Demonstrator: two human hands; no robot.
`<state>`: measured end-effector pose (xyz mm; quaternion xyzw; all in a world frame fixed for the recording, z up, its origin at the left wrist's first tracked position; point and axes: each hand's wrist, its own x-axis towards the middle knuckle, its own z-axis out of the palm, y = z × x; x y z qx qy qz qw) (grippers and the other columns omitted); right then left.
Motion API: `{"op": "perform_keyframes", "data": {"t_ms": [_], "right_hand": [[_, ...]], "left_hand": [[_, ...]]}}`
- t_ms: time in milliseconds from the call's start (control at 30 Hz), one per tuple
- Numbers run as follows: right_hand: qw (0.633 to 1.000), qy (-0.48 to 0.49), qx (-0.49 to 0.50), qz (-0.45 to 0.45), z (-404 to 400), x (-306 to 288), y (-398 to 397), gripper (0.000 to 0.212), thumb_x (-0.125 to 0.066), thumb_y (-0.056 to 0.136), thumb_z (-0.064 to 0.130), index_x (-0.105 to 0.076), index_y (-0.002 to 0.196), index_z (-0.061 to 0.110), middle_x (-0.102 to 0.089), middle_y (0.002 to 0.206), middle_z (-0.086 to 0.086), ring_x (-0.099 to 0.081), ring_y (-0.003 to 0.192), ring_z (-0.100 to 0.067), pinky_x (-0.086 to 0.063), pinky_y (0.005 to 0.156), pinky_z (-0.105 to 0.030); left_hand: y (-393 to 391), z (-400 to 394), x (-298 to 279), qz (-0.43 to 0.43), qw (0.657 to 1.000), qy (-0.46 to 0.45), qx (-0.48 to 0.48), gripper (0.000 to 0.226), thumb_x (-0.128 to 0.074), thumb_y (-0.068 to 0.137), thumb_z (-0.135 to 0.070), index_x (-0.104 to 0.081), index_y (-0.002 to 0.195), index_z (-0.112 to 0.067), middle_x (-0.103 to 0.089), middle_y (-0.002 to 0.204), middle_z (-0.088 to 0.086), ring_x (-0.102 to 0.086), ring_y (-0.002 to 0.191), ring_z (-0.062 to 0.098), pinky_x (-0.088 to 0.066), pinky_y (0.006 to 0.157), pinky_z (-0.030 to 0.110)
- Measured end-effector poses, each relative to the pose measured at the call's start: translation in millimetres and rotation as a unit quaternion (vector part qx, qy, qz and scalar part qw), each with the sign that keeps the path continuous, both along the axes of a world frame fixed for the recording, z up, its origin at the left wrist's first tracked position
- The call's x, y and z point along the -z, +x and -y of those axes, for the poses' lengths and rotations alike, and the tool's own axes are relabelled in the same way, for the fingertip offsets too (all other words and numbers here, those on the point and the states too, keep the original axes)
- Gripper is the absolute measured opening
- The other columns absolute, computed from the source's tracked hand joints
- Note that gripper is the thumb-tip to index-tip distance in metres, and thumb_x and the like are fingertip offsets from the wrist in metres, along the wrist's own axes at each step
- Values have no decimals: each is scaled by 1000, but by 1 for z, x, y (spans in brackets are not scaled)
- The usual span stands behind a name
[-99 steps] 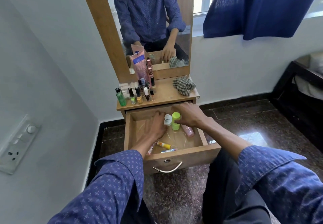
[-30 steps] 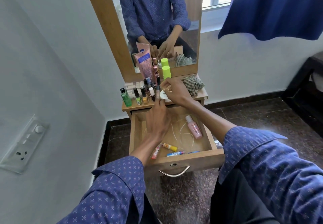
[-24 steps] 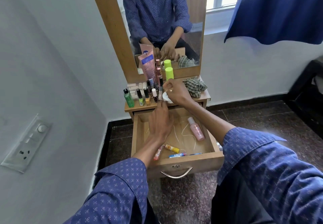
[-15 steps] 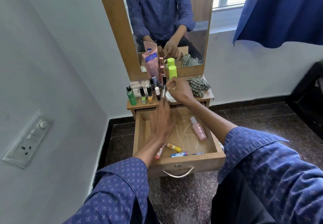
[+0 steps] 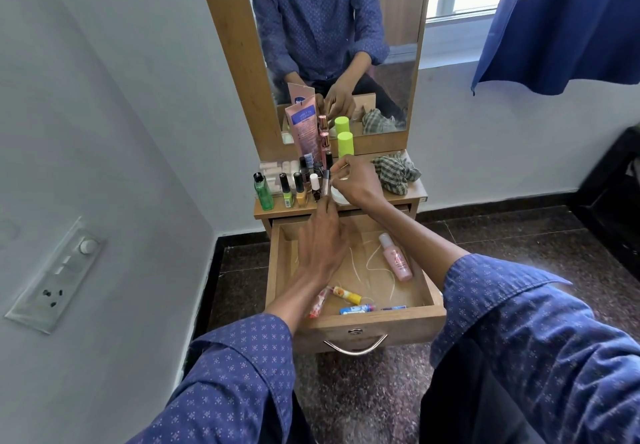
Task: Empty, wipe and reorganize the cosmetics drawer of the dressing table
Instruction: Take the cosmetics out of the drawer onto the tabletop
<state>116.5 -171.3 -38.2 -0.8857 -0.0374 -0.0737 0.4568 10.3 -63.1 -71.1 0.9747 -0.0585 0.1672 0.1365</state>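
The dressing table's drawer (image 5: pixel 374 324) stands pulled open. A pink spray bottle (image 5: pixel 396 258) and three small tubes (image 5: pixel 348 296) near the front wall lie inside it. My left hand (image 5: pixel 322 249) reaches up over the drawer and pinches the lower end of a slim lip-gloss tube (image 5: pixel 325 185) at the tabletop's front edge. My right hand (image 5: pixel 358 184) hovers just right of that tube, fingers curled, with a white round jar (image 5: pixel 336 197) under its palm. A lime-green bottle (image 5: pixel 345 143) stands behind it by the mirror.
On the tabletop (image 5: pixel 412 198) stand several nail-polish bottles (image 5: pixel 287 191), a green bottle (image 5: pixel 264 194) and a pink tube (image 5: pixel 304 128). A checked cloth (image 5: pixel 394 172) lies at its right end. A wall is close on the left, with dark floor around.
Both hands rose from the drawer to the tabletop. The lime-green bottle left my right hand and stands by the mirror. My left hand brought the slim tube up.
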Motion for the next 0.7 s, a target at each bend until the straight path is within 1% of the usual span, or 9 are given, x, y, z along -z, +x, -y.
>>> {"op": "perform_keyframes", "data": {"t_ms": [100,233,300,367,467,600,700], "right_hand": [[1000,-3,7,-5,-1,-2,0,18,-72,81,16,-68,95,28,-73,84,12,-70,82,-7,-58,73,-33],[1000,4,11,-11,-3,-5,-2,17,-75,81,17,-69,93,27,-72,82,12,-69,83,-9,-54,72,-32],[1000,13,15,-13,-5,-6,-4,17,-77,82,17,-70,95,24,-73,82,11,-69,83,-8,-51,66,-28],[1000,19,17,-11,-6,-7,-6,18,-80,83,18,-70,97,22,-73,84,10,-68,81,-4,-42,59,-20],[999,34,23,-13,-7,-8,-8,20,-80,82,13,-69,98,18,-73,85,9,-66,79,-1,-35,52,-12],[999,31,17,-21,-7,-9,-10,26,-80,77,11,-67,98,17,-73,85,7,-66,78,-3,-36,54,-19],[999,36,3,-23,-6,-9,-11,31,-83,75,10,-65,99,18,-75,81,7,-67,74,-1,-37,54,-18]], "left_hand": [[1,0,1,-5,1000,3,3,47,-65,91,-10,-59,137,-4,-54,152,10,-70,78,25,-35,53,29],[4,0,2,-13,1000,-2,9,51,-62,92,-11,-54,142,-3,-47,158,11,-71,82,29,-40,53,33],[5,0,3,-11,1000,-2,6,52,-61,93,-12,-53,143,-2,-49,157,11,-71,83,31,-41,54,34],[4,0,3,-9,1000,0,6,51,-60,94,-13,-53,144,-2,-52,154,10,-71,84,30,-43,54,35],[4,-1,3,-7,1000,4,7,53,-60,94,-13,-52,145,-4,-54,153,9,-70,81,28,-38,52,33],[3,-4,4,-4,1000,8,8,47,-61,92,-12,-58,139,-4,-55,153,8,-69,77,26,-33,50,31],[1,-5,2,-6,1000,13,4,49,-58,92,-10,-56,141,-5,-60,145,10,-68,75,25,-33,48,30]]}}
